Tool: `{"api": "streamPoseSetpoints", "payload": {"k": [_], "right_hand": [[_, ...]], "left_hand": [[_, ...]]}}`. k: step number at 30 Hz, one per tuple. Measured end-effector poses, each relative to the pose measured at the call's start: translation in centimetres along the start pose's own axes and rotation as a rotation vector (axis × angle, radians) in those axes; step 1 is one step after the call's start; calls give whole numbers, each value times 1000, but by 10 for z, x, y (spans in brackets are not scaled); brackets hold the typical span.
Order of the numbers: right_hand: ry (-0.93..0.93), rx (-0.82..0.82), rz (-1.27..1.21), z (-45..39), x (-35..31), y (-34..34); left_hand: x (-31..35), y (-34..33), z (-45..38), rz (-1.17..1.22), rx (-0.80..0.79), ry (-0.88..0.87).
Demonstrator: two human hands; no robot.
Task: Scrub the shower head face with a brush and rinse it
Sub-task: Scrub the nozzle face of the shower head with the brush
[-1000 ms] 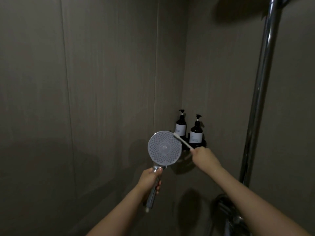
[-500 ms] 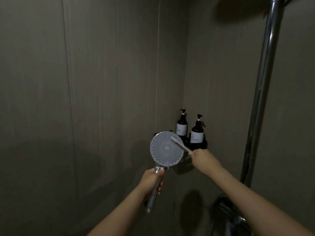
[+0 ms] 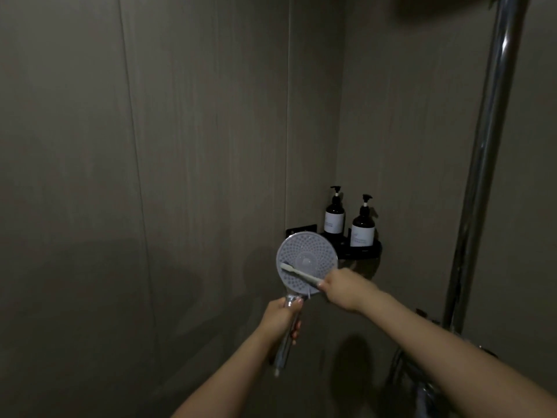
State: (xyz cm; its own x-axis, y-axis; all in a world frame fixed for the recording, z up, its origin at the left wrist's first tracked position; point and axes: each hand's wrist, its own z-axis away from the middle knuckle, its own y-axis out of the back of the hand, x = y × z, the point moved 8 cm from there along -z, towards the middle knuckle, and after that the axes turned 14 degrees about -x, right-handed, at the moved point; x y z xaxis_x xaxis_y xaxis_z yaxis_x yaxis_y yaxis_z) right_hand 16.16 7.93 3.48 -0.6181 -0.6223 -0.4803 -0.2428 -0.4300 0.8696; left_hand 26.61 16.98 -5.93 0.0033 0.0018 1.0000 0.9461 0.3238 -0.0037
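A round hand-held shower head [image 3: 304, 251] with a pale grey dotted face points toward me at centre. My left hand [image 3: 281, 319] is closed around its chrome handle just below the head. My right hand [image 3: 346, 286] grips a white toothbrush-like brush [image 3: 300, 272] that lies across the lower half of the face. Its bristle end touches the face near the left rim.
Two dark pump bottles [image 3: 334, 217] [image 3: 362, 227] stand on a black corner shelf [image 3: 366, 251] just behind the shower head. A chrome riser pipe [image 3: 488, 152] runs up the right wall, with the mixer fitting [image 3: 422, 384] at bottom right. Grey tiled walls surround me.
The brush has swept from the upper right edge of the face down and left across it. My right hand came closer to the head. The left hand keeps its hold on the handle.
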Motion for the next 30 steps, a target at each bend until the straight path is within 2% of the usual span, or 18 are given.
{"api": "streamPoseSetpoints", "payload": {"k": [3, 6, 10, 13, 16, 19, 22, 25, 28, 30], "right_hand": [[30, 52, 23, -1, -4, -5], [38, 12, 1, -2, -8, -13], [50, 121, -36, 5, -3, 9], [35, 55, -40, 5, 7, 9], [10, 149, 25, 13, 20, 20], [-19, 62, 52, 14, 34, 9], [-16, 117, 49, 17, 42, 12], [-18, 38, 13, 16, 50, 5], [-32, 106, 33, 24, 54, 11], [-36, 73, 7, 24, 59, 10]], "left_hand": [[0, 2, -1, -15, 5, -4], [5, 3, -2, 2, 17, -5], [15, 4, 0, -11, 14, -4], [19, 4, 2, -3, 13, -13], [16, 3, 3, 4, -7, -12], [11, 4, 4, 2, 2, -7], [9, 0, 3, 29, -11, -7], [8, -1, 2, 34, -6, 11], [4, -2, 2, 41, -10, 19], [2, -3, 2, 37, -13, 17]]}}
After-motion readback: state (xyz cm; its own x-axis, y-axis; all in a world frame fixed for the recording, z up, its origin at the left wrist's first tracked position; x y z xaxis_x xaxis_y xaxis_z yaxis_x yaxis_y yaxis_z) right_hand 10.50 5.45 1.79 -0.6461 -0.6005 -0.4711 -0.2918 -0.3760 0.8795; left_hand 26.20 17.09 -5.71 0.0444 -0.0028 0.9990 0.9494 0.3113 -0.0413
